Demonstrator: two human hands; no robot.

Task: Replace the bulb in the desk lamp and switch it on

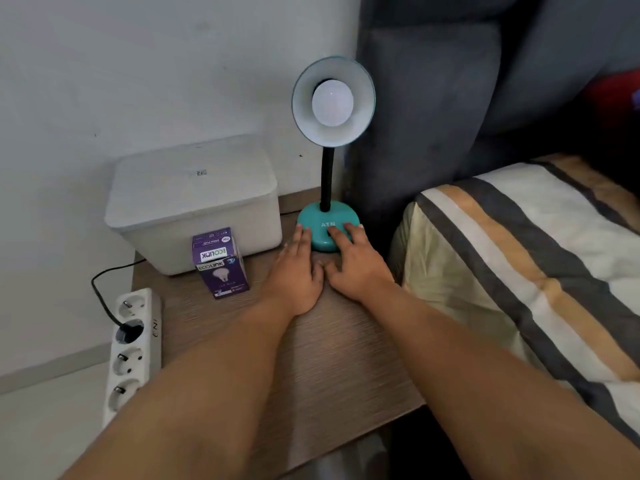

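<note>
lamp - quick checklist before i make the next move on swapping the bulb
1. Bulb off before touching: ok, it sits in the shade and looks unlit.
2. Lamp unplugged: cannot tell; one black plug sits in the power strip, but its cord cannot be traced to the lamp.
3. Base steadied: ok, the left hand touches its left edge and the right hand has fingertips on it.
4. Switch position: cannot tell, the right hand's fingers cover that spot.
5. Replacement ready: cannot tell; the purple bulb box stands upright nearby, contents unseen.
</note>
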